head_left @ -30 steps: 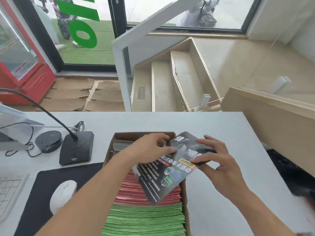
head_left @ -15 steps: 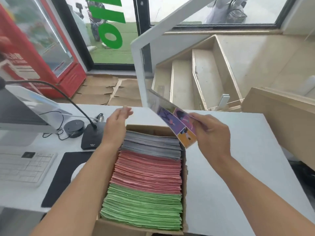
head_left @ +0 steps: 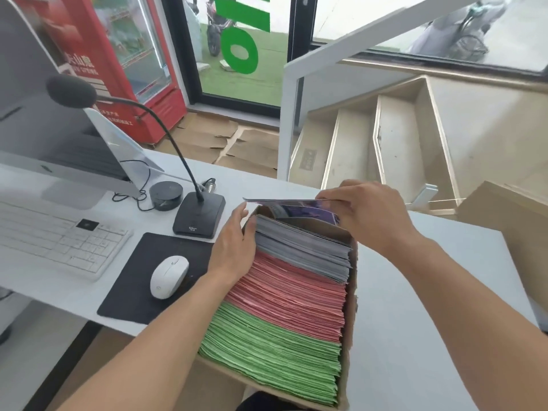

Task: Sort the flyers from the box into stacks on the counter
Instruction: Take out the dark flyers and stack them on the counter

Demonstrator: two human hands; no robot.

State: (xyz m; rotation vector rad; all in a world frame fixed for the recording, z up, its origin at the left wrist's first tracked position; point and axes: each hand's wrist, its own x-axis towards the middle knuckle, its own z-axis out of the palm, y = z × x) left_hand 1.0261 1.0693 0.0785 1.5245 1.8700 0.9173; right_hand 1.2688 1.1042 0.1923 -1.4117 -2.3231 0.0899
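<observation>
Right hand (head_left: pixel 367 215) is pinching a glossy flyer (head_left: pixel 296 206) over the far end of the box (head_left: pixel 351 295) at the counter's (head_left: pixel 415 336) near edge, left hand (head_left: pixel 234 247) lying flat on the box's left side; risk: the thin sheet is slipping loose.

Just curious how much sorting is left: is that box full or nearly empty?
Nearly full. The box is packed end to end with green, pink and grey flyers; only a small gap shows at its far end.

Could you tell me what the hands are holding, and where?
Right hand pinches a flyer by its right edge; left hand holds nothing.
</observation>
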